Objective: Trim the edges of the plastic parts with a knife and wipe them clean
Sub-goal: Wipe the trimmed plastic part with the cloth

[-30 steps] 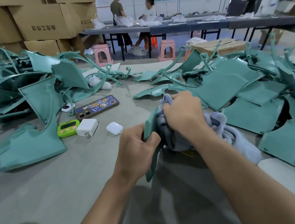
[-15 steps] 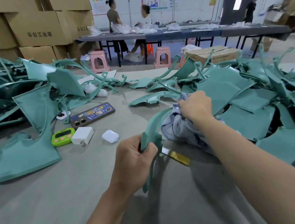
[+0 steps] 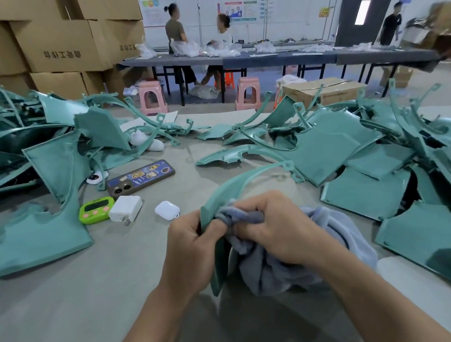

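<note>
Step in hand, my judgement: wiping, not trimming; knife not in view
My left hand (image 3: 192, 243) clamps lower end of curved teal plastic strip part (image 3: 236, 182), held over grey tabletop (image 3: 94, 302) just before me
My right hand (image 3: 275, 229) pinches bunched grey-blue fleece cloth (image 3: 280, 269) onto part's edge; hands nearly touching
Next, likely: slide cloth along arc toward far tip, left grip firm

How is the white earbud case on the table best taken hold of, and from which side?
Probably from above, pinching across its narrower width. The white earbud case lies flat and low on the table, apart from the white charger, so its rounded flanks are free.
</note>
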{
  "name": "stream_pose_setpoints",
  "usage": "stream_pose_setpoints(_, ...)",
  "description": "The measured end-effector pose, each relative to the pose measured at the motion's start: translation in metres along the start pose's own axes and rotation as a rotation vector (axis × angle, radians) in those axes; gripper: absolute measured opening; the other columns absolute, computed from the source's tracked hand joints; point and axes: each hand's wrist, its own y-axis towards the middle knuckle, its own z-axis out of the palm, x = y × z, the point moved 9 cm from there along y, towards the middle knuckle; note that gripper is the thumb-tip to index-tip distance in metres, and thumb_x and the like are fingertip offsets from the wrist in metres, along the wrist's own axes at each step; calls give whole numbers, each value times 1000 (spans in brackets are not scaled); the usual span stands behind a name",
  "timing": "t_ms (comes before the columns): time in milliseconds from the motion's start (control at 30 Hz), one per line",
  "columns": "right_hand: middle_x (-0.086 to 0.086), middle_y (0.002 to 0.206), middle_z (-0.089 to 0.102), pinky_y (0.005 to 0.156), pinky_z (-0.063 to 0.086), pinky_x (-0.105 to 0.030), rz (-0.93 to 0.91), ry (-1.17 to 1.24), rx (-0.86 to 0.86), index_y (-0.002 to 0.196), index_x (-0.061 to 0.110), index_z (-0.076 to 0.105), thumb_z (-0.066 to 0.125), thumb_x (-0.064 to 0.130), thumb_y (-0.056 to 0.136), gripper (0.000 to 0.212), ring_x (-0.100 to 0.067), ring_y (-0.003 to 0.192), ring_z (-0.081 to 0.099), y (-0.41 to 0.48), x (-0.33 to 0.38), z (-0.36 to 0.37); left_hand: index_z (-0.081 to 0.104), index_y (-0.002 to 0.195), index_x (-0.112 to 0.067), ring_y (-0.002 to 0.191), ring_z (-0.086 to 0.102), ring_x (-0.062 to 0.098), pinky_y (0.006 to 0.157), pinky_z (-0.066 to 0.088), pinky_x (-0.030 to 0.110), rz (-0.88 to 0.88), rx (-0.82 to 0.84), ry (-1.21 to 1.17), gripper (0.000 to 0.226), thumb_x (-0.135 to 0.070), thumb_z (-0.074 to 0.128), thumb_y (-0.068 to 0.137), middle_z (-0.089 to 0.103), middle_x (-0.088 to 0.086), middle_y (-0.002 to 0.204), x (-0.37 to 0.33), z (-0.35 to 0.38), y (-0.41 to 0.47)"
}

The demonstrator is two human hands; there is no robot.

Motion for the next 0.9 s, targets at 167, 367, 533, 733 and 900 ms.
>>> stream_pose_setpoints(167, 6, 86, 74, 76, 56, -35, 5, -25, -86, 97, 29, 77, 68, 13, 85, 22, -8, 81, 69, -23, -6, 17, 54, 60, -11, 54, 51, 15, 52, 45, 32, -13, -166, 113, 56, -56, 49, 91, 57, 5, 54, 8, -12, -2)
stream_pose_setpoints(367, 22, 79, 57, 70, 41, -15, -137, -289, -10, 86, 31, 67, 59, 29, 82, 9, 3, 76, 53, -40, 9, 38, 31, 60, -10, 56, 33, 15, 48, 32, 46, -95, -386, 94, 60, -61, 48, 88, 33, 1, 58, 13, -38, 0)
stream_pose_setpoints(533, 11, 79, 63, 59, 42, -33, 59, -516, -163, 86, 28, 57, 57, 34, 85, 6, -10, 71, 56, -32, -14, 15, 73, 72, -16, 73, 65, 26, 69, 52, 46, -242, -420, -313, 42, -54, 57, 81, 71, 10, 77, 28, -39, 4)
stream_pose_setpoints(733, 24, 71, 64, 52, 33, -22, 294, -404, -422, 78, 26, 61, 58, 32, 88, 12, -1, 60, 55, -34, -38, -22, 45, 61, -13, 52, 41, 2, 48, 35, 15, 16, -389, 32, 42, -44, 50, 90, 47, -12, 53, -11, -42, 2)
stream_pose_setpoints(900, -14, 88, 78, 70, 59, -33, 394, 658, -286, 90, 17, 80, 73, 32, 77, 21, -22, 83, 76, -33, -64, -22, 39, 67, -25, 58, 31, 13, 52, 24, 21, 522, -104, 810, 29, -26, 63, 83, 35, -1, 64, -59, 12, -21)
